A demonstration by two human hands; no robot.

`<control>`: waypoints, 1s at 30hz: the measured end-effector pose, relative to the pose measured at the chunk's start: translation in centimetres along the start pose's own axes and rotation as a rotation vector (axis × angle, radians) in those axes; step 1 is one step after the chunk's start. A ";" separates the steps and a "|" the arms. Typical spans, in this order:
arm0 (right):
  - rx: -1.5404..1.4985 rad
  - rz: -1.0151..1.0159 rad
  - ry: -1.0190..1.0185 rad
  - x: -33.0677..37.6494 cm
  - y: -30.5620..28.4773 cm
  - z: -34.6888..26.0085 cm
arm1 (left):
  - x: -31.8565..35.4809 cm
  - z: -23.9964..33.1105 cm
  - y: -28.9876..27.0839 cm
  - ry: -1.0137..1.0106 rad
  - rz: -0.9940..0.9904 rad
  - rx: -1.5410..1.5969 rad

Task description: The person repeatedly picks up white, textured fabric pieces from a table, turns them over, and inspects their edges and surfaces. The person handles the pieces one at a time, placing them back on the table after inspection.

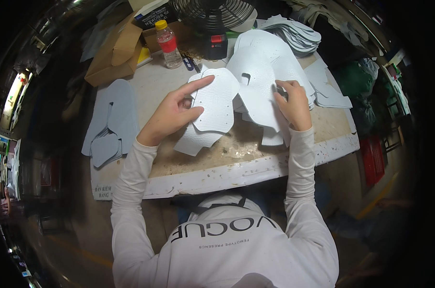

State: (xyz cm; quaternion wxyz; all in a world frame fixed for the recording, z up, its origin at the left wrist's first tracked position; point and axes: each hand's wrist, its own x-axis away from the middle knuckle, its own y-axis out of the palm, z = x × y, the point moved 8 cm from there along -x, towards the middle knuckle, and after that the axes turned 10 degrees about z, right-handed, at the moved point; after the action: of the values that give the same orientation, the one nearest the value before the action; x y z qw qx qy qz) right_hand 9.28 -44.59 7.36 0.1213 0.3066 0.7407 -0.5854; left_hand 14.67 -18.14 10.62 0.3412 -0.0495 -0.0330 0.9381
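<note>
My left hand (172,110) grips a small white panel (216,103) with a textured, leather-like face and tiny punched holes. Its thumb and index finger lie on the panel's face; the other fingers are mostly hidden behind. Below that panel, another white piece (196,141) sticks out. My right hand (295,104) is at the right side of a larger white textured piece (258,91), which has a small cut-out slot. The thumb and index finger of this hand are bent, with a dark gap between their tips. More white pieces show under the larger one.
Grey cut pieces (113,103) are stacked on the table's left. Behind stand a cardboard box (116,53), a yellow-capped bottle (168,45) and a fan (215,12) with a black-and-red base. A white stack (294,34) and loose pieces (330,89) lie rightward. The table's front edge (222,181) is near me.
</note>
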 end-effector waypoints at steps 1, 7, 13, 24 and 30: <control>-0.175 0.040 -0.007 0.3 -0.5 -0.1 | -0.4 0.5 0.9 0.040 -0.032 0.052; -1.235 -0.248 0.227 3.1 1.9 -3.3 | -2.4 5.4 5.8 0.321 -0.323 0.076; -1.603 -0.150 0.339 1.8 -0.2 -0.8 | -5.1 6.0 3.3 0.440 -0.223 0.166; -0.466 -0.121 0.368 2.7 6.6 4.8 | -12.1 -14.1 -1.8 -0.114 0.174 -0.250; -0.788 0.024 0.072 2.3 3.4 1.4 | -13.2 -14.5 -1.5 -0.271 0.228 -0.451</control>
State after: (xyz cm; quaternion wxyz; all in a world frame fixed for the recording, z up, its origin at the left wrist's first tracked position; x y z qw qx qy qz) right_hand 9.28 -44.74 2.98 0.2106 0.2655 0.9088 -0.2435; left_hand 27.37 -25.02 -2.74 0.2064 -0.0017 -0.2803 0.9375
